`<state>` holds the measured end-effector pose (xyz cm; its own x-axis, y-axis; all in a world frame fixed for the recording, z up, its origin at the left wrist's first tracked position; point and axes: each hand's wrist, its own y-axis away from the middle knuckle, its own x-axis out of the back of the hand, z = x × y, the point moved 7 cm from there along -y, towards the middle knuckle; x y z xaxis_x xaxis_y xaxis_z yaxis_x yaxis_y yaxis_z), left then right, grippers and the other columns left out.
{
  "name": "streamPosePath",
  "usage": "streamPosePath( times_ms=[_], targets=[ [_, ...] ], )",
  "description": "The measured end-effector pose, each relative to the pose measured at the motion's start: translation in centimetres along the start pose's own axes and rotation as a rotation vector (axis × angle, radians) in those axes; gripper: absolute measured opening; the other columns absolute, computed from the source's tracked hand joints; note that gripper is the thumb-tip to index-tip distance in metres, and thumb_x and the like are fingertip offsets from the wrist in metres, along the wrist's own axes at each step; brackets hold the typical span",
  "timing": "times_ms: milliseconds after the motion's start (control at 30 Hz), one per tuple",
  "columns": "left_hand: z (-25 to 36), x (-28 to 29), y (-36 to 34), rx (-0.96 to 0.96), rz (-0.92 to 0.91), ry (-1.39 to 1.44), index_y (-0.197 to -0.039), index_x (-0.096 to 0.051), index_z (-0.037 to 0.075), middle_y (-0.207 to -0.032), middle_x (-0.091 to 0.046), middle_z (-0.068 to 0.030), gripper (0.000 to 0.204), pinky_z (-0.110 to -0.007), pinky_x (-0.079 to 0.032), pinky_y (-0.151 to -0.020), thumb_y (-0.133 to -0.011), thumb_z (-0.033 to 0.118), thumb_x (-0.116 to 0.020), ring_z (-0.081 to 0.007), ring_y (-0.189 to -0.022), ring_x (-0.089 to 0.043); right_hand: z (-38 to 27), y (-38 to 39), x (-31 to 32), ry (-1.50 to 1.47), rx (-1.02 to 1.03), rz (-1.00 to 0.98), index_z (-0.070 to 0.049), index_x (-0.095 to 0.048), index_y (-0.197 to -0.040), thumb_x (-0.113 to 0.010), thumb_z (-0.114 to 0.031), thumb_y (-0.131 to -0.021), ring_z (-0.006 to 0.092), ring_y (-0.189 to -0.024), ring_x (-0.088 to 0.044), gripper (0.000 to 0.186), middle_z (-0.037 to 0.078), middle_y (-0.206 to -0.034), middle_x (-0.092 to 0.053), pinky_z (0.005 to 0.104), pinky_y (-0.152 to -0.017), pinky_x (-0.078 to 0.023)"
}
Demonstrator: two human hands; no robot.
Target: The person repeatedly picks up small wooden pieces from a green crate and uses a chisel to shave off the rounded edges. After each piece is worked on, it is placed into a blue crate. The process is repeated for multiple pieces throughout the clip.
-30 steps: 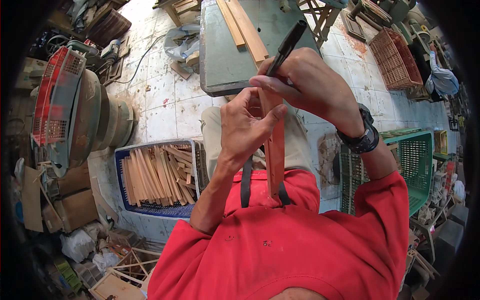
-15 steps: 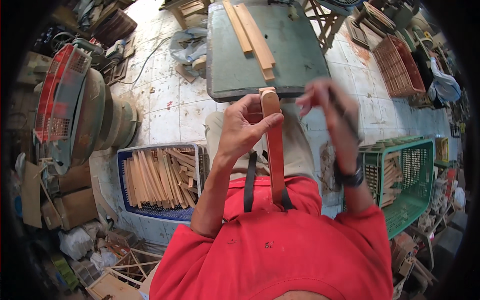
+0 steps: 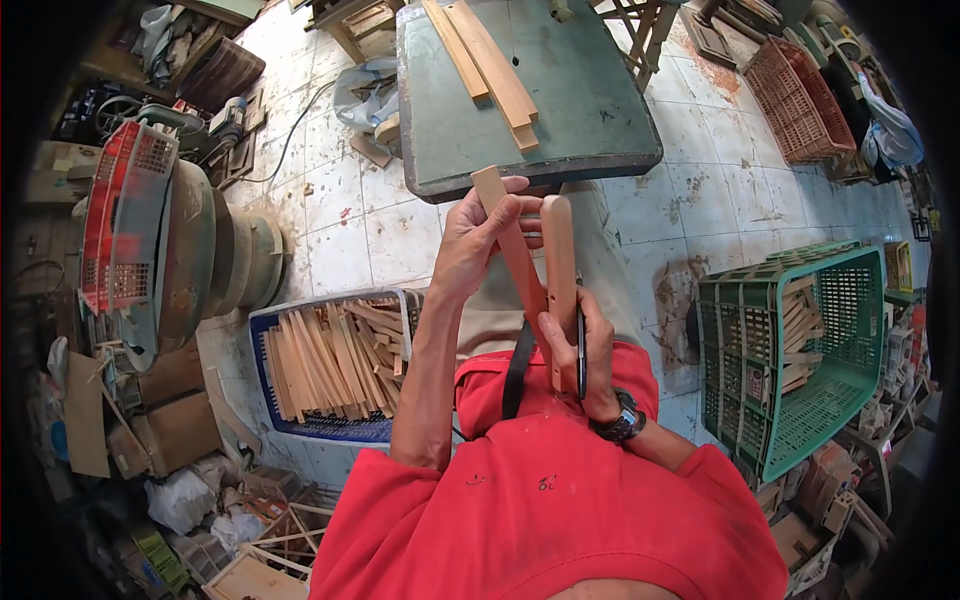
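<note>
In front of my red shirt I hold two narrow wooden strips. My left hand [image 3: 470, 240] is closed around the upper part of the square-ended strip [image 3: 513, 250], which leans to the left. The other strip [image 3: 560, 235] has a rounded top end and small holes along its face. It stands nearly upright beside the first, its lower part gripped by my right hand [image 3: 592, 350]. A slim dark pen [image 3: 581, 345] is also held in my right hand, lying along the strip. The strips' lower ends are near my lap.
A green-topped table [image 3: 590, 110] stands ahead with several light wood strips [image 3: 495, 70] on it. To the left is a blue crate [image 3: 330, 432] packed with wood strips; to the right, a green crate [image 3: 830, 400] on its side holds more. A round-bodied machine [image 3: 190, 240] stands far left.
The strips, held together before, are now apart. My right hand has come down from the right onto the round-ended one, and the square-ended one has tilted left in my left hand.
</note>
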<state>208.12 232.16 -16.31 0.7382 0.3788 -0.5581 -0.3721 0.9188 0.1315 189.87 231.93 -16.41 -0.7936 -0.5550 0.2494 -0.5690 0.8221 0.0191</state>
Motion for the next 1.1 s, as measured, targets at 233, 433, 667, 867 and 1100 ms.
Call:
streamPosePath(
  times_ms=[233, 433, 667, 867, 1100],
  targets=[
    [-0.4, -0.2, -1.1, 0.031, 0.083, -0.147, -0.126, -0.048, -0.005, -0.106, -0.068, -0.0171, 0.045, -0.033, -0.059, -0.075, -0.095, 0.025, -0.063, -0.0216, -0.087, -0.069, 3.0, 0.9, 0.6, -0.109, -0.138, 0.02, 0.003, -0.055, -0.116, -0.078, -0.014, -0.079, 0.0193, -0.079, -0.068, 0.047, 0.014, -0.092, -0.07, 0.0321, -0.071, -0.053],
    [4.6, 1.7, -3.3, -0.155, 0.264, -0.353, -0.117, -0.058, -0.004, -0.096, -0.068, -0.0122, 0.035, -0.027, -0.059, -0.061, -0.095, 0.023, -0.063, -0.0176, -0.082, -0.069, 2.0, -1.3, 11.8, -0.27, -0.081, 0.455, 0.001, -0.056, -0.116, -0.072, -0.029, -0.086, 0.0162, -0.085, -0.062, 0.045, 0.011, -0.097, -0.065, 0.0321, -0.078, -0.051],
    [10.1, 5.2, -14.4, -0.307, 0.432, -0.864, -0.129, -0.053, -0.004, -0.11, -0.063, -0.0158, 0.052, -0.031, -0.058, -0.065, -0.088, 0.024, -0.07, -0.0198, -0.091, -0.065, 4.3, 3.6, 31.9, 0.104, 0.002, 0.881, 0.0, -0.06, -0.11, -0.066, -0.02, -0.09, 0.0161, -0.089, -0.062, 0.029, 0.01, -0.101, -0.066, 0.0304, -0.082, -0.05],
    [7.3, 9.5, -19.6, -0.141, 0.465, -0.867, -0.14, -0.039, -0.002, -0.111, -0.062, -0.0143, 0.082, -0.034, -0.057, -0.065, -0.082, 0.044, -0.074, -0.0205, -0.093, -0.063, 3.2, 4.9, 30.5, 0.09, -0.002, 0.875, 0.006, -0.056, -0.113, -0.062, -0.018, -0.091, 0.0176, -0.089, -0.065, 0.033, 0.012, -0.101, -0.065, 0.0297, -0.08, -0.052],
    [5.6, 9.9, -21.0, -0.104, 0.499, -0.981, -0.134, -0.048, -0.004, -0.089, -0.052, -0.005, 0.081, -0.026, -0.049, -0.059, -0.081, 0.05, -0.074, -0.0128, -0.076, -0.053, 3.4, 4.8, 30.1, -0.19, 0.0, 0.907, 0.006, -0.055, -0.111, -0.068, -0.016, -0.087, 0.0148, -0.083, -0.066, 0.036, 0.01, -0.095, -0.066, 0.0275, -0.075, -0.053]
  ],
)
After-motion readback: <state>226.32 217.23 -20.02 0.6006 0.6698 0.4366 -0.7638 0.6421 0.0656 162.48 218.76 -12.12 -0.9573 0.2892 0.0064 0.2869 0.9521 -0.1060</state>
